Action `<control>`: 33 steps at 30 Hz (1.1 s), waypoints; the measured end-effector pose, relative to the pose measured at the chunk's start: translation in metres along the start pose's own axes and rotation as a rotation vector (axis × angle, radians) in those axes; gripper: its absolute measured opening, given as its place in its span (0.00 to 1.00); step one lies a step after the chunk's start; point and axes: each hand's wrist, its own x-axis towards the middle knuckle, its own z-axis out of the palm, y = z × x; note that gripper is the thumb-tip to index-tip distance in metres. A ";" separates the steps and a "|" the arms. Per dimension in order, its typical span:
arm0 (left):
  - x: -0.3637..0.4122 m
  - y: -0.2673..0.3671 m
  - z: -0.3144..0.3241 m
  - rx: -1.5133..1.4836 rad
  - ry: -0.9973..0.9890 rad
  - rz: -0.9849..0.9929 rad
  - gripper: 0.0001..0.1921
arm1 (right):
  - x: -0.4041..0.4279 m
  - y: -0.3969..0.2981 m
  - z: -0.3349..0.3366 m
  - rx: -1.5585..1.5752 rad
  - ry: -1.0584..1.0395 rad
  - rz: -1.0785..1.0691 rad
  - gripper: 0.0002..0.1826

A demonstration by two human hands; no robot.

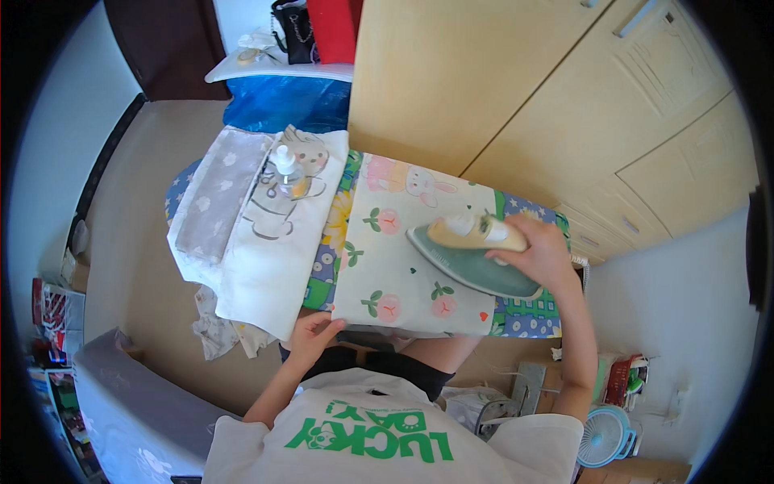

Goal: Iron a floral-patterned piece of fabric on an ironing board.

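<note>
A clothes iron (478, 257) with a cream handle and a green body lies over the right part of a white printed cloth (417, 254). My right hand (541, 251) grips its handle. Flowers and a rabbit decorate the cloth, which is spread on a patterned ironing board (529, 314). At the cloth's near left corner, my left hand (317, 333) pinches the edge between thumb and fingers. To the left, a spray bottle (290, 175) stands on a white cloth with a cartoon animal (266, 260). A grey patterned cloth (224, 193) lies beside it.
Beyond the board rises a pale wooden wardrobe (459, 78). A shelf (278, 69) at the far left bears a black handbag (296, 33) and a red item (331, 30). A blue fan (604, 435) stands at lower right. Some fabric (214, 327) hangs below the board's left end.
</note>
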 end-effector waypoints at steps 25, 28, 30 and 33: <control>0.016 0.004 0.018 -0.249 0.130 -0.227 0.15 | 0.018 -0.011 0.054 -0.105 -0.058 0.016 0.22; 0.015 0.005 0.018 -0.248 0.142 -0.207 0.14 | 0.030 0.005 0.052 -0.112 -0.010 0.063 0.24; 0.014 0.007 0.019 -0.237 0.153 -0.217 0.14 | 0.038 0.017 0.050 -0.124 -0.009 0.119 0.24; 0.015 0.008 0.020 -0.239 0.160 -0.185 0.13 | 0.046 0.038 0.047 -0.148 -0.018 0.217 0.28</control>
